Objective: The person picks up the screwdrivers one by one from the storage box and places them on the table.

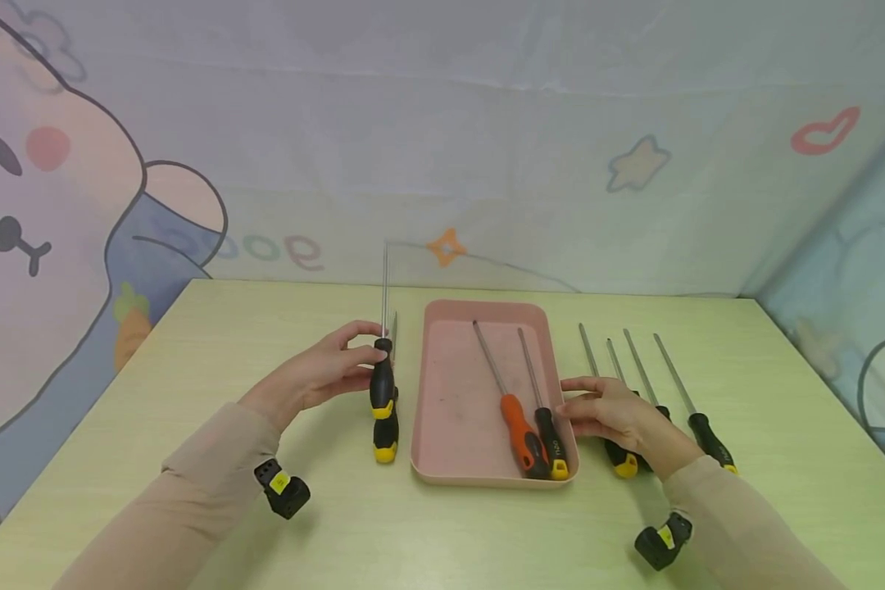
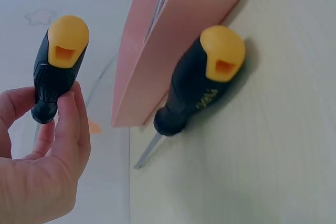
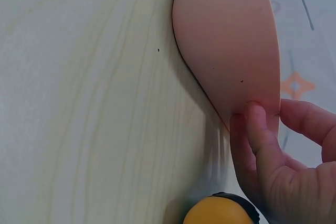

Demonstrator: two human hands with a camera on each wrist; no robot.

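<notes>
My left hand point(image 1: 332, 365) holds a black-and-yellow screwdriver point(image 1: 382, 381) upright by the upper part of its handle, with the metal shaft pointing up. In the left wrist view, its yellow handle end point(image 2: 68, 40) faces the camera. Just behind it, a second black-and-yellow screwdriver point(image 1: 386, 434) lies on the table beside the pink tray point(image 1: 442, 475). My right hand point(image 1: 615, 414) grips the tray's right side wall, fingers pressed to its outside in the right wrist view. Inside the tray lie an orange-and-black screwdriver point(image 1: 516, 426) and a black-and-yellow screwdriver point(image 1: 549, 438).
Several more screwdrivers lie to the right of the tray, partly covered by my right hand; the rightmost screwdriver point(image 1: 708, 438) shows fully. A printed cloth point(image 1: 487, 164) hangs behind the pale wooden table point(image 1: 324, 524).
</notes>
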